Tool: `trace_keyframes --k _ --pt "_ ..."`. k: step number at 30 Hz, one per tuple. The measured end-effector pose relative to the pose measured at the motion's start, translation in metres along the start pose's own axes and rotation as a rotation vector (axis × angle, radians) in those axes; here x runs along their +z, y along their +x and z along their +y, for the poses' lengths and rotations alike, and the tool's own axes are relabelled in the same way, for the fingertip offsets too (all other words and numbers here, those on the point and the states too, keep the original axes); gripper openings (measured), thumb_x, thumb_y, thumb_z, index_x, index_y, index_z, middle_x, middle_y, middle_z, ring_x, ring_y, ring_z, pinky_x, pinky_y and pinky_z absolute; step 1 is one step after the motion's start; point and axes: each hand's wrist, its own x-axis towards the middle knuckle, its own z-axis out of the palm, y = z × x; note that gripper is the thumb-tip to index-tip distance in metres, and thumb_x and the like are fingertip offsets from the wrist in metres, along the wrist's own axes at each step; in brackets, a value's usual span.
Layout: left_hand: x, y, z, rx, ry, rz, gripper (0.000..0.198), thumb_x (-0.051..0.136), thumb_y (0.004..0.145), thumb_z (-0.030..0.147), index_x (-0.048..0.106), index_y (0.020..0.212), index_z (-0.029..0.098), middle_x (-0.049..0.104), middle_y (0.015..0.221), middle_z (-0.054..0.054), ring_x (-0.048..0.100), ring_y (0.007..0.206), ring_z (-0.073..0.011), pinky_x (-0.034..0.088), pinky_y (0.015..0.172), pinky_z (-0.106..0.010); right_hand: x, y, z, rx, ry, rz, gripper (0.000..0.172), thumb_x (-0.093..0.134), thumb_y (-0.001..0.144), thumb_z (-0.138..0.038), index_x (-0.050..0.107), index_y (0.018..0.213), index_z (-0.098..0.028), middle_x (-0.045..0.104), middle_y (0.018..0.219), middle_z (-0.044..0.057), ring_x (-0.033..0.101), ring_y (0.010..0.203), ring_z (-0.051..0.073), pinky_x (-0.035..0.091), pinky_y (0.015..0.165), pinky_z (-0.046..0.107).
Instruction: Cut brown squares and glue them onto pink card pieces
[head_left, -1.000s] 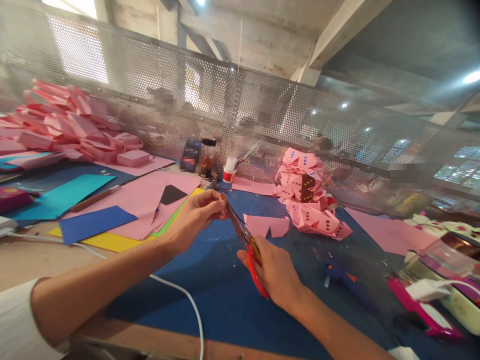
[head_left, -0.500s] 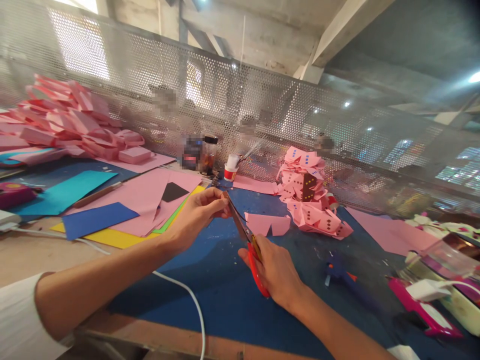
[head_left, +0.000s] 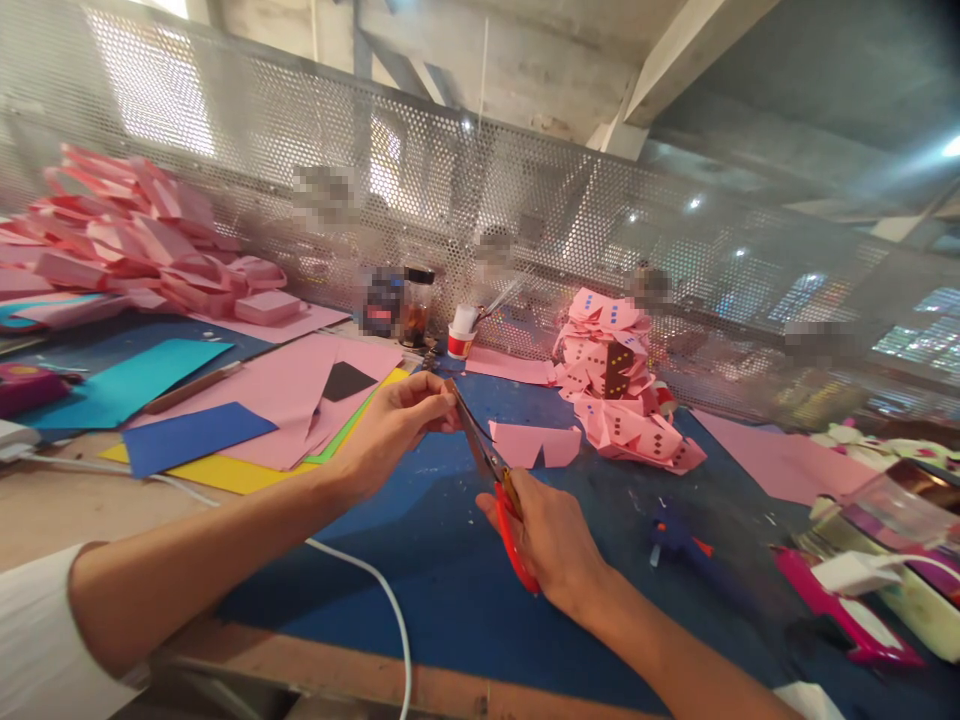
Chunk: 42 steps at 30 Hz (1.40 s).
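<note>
My left hand (head_left: 401,420) is closed, its thumb and fingertips pinching the upper end of a narrow brown paper strip (head_left: 477,445). My right hand (head_left: 555,540) is wrapped round the red handle of a pair of scissors (head_left: 513,545). The scissor blades point up and away towards the left fingertips and lie along the strip; whether they bite into it I cannot tell. Just beyond the blades, a notched pink paper piece (head_left: 536,443) lies on the blue table mat (head_left: 480,630). Right of that stands a stack of folded pink pieces (head_left: 611,375) with small dark and blue squares.
Pink sheets (head_left: 277,385), a blue sheet (head_left: 199,438) and a teal sheet (head_left: 139,385) lie left. A pink paper heap (head_left: 150,245) stands far left. A blue glue gun (head_left: 686,540) rests right. A white cable (head_left: 390,600) crosses the front edge. Behind stands a perforated metal screen (head_left: 435,200).
</note>
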Motion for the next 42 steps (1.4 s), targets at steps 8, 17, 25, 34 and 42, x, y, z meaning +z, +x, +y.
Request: trace_keyframes --k 8,17,25,34,42 --pt "0.0016 -0.0004 0.0017 0.003 -0.004 0.012 0.018 0.074 0.078 0.029 0.062 0.074 0.017 0.063 0.068 0.003 0.053 0.057 -0.0079 0.041 0.058 -0.022 -0.0019 -0.0003 -0.0003 -0.002 -0.01 0.017 0.035 0.046 0.099 -0.054 0.051 0.088 -0.022 0.071 0.081 0.002 0.068 0.065 0.018 0.033 0.054 0.027" --pt "0.0079 -0.0065 0.0035 0.038 0.094 -0.032 0.016 0.07 0.081 0.027 0.06 0.073 0.018 0.065 0.069 0.002 0.056 0.062 -0.01 0.041 0.059 -0.022 -0.0042 -0.0019 -0.0003 -0.003 0.008 0.013 0.033 0.045 0.1 -0.054 0.049 0.091 -0.022 0.071 0.086 0.003 0.068 0.066 0.019 0.033 0.054 0.027" --pt "0.0077 -0.0065 0.002 0.021 0.087 -0.026 0.016 0.07 0.081 0.028 0.06 0.074 0.018 0.066 0.07 0.002 0.058 0.064 -0.0116 0.042 0.06 -0.024 -0.0005 -0.0009 0.0005 -0.005 0.02 -0.004 0.032 0.046 0.1 -0.052 0.05 0.09 -0.022 0.071 0.083 0.003 0.069 0.069 0.02 0.032 0.056 0.027" --pt "0.0069 -0.0058 0.0005 0.008 0.062 -0.037 0.017 0.071 0.081 0.028 0.06 0.074 0.018 0.066 0.068 0.002 0.059 0.065 -0.0108 0.043 0.062 -0.022 0.0011 -0.0006 0.0004 0.004 0.004 0.001 0.029 0.048 0.1 -0.047 0.051 0.089 -0.021 0.072 0.082 0.003 0.07 0.069 0.021 0.03 0.056 0.027" --pt "0.007 -0.006 0.0022 0.007 0.058 -0.034 0.017 0.072 0.081 0.029 0.06 0.075 0.018 0.066 0.068 0.002 0.059 0.065 -0.0112 0.041 0.059 -0.022 -0.003 -0.0008 -0.0012 0.016 0.021 -0.007 0.032 0.047 0.1 -0.052 0.05 0.087 -0.022 0.071 0.083 0.003 0.067 0.067 0.02 0.03 0.056 0.027"
